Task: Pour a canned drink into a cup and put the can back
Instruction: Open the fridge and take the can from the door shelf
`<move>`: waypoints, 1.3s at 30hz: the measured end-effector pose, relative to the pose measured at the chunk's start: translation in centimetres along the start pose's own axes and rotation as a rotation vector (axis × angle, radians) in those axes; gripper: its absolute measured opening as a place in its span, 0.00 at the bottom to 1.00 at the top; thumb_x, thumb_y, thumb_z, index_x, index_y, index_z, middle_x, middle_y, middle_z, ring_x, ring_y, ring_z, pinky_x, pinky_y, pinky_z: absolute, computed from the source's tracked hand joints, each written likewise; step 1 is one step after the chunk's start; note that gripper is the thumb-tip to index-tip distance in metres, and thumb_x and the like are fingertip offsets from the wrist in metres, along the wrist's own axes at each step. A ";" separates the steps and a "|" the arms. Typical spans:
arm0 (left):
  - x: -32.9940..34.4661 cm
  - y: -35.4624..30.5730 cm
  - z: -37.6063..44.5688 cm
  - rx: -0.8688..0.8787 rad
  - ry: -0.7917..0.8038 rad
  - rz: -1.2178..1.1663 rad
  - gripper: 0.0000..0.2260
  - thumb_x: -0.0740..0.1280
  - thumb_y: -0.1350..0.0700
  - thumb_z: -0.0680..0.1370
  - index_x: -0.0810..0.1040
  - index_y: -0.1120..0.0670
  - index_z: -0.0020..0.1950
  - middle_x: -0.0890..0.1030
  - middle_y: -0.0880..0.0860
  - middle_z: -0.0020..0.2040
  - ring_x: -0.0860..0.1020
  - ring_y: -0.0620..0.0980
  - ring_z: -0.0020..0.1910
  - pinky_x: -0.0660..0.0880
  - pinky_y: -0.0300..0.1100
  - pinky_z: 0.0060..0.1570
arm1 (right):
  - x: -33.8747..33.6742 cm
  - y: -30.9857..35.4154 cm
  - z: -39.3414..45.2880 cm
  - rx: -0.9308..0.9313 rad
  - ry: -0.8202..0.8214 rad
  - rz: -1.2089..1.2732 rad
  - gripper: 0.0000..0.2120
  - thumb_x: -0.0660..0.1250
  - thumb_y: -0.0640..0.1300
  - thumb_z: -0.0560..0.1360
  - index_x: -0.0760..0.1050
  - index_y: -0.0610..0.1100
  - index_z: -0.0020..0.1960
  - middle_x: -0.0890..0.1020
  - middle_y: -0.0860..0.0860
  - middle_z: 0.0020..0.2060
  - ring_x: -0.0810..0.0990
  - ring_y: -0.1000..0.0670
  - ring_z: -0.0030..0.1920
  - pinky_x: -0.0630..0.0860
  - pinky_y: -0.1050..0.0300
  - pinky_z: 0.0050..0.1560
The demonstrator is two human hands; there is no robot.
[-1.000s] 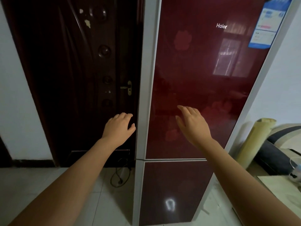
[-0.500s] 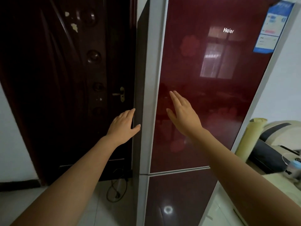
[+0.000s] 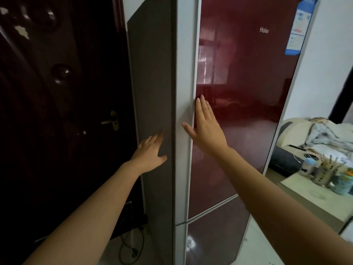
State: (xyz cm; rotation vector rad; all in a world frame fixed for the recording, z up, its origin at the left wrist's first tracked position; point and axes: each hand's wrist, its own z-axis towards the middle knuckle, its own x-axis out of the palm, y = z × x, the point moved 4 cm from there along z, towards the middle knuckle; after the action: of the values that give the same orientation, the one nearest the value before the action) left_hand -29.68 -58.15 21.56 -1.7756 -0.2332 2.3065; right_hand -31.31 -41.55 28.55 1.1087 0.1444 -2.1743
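While the view swings round to show the tall glossy red fridge door (image 3: 238, 111) from its grey side panel (image 3: 152, 92), the right hand (image 3: 207, 129) has slid to the door's left edge, fingers straight and flat; the left hand (image 3: 150, 150), also spread, now lies on the panel. Holding nothing, they look set to pull. No can or cup visible, presumably inside. Beyond: dark wooden door (image 3: 57, 111), white tabletop (image 3: 313, 196) at right, its edge crowded with containers.

head cam | faces forward-down | close to fridge (image 3: 238, 111) front
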 end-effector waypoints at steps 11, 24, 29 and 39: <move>1.5 0.9 2.9 0.112 0.005 -0.141 0.37 0.65 0.53 0.76 0.43 0.46 0.76 0.47 0.47 0.77 0.51 0.49 0.76 0.57 0.51 0.73 | 2.6 1.9 1.1 0.167 -0.097 -0.069 0.50 0.65 0.59 0.72 0.34 0.37 0.73 0.36 0.42 0.74 0.35 0.44 0.74 0.39 0.58 0.71; 2.2 1.5 3.6 0.104 0.019 -0.140 0.38 0.65 0.55 0.76 0.42 0.44 0.76 0.45 0.46 0.77 0.51 0.50 0.76 0.59 0.52 0.72 | 3.9 3.1 1.6 0.290 -0.195 -0.031 0.53 0.70 0.52 0.70 0.33 0.36 0.73 0.37 0.41 0.74 0.35 0.44 0.74 0.41 0.53 0.74; 2.3 1.6 3.8 0.119 0.011 -0.158 0.38 0.66 0.56 0.75 0.43 0.45 0.76 0.47 0.46 0.77 0.52 0.49 0.76 0.60 0.52 0.72 | 4.3 3.3 1.9 0.329 -0.212 0.006 0.53 0.71 0.51 0.69 0.33 0.36 0.73 0.37 0.42 0.74 0.34 0.45 0.74 0.41 0.52 0.75; 2.5 1.4 3.7 0.109 0.018 -0.200 0.40 0.65 0.61 0.75 0.43 0.44 0.76 0.46 0.46 0.77 0.55 0.51 0.75 0.64 0.52 0.70 | 4.4 3.3 2.1 0.341 -0.250 0.053 0.55 0.73 0.48 0.67 0.34 0.37 0.73 0.38 0.43 0.75 0.35 0.46 0.74 0.42 0.52 0.75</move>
State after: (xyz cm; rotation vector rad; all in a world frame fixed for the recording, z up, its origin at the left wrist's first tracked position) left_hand -33.97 -58.83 19.83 -1.6405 -0.2643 2.1214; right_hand -32.47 -47.14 27.17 0.9925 -0.3751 -2.3212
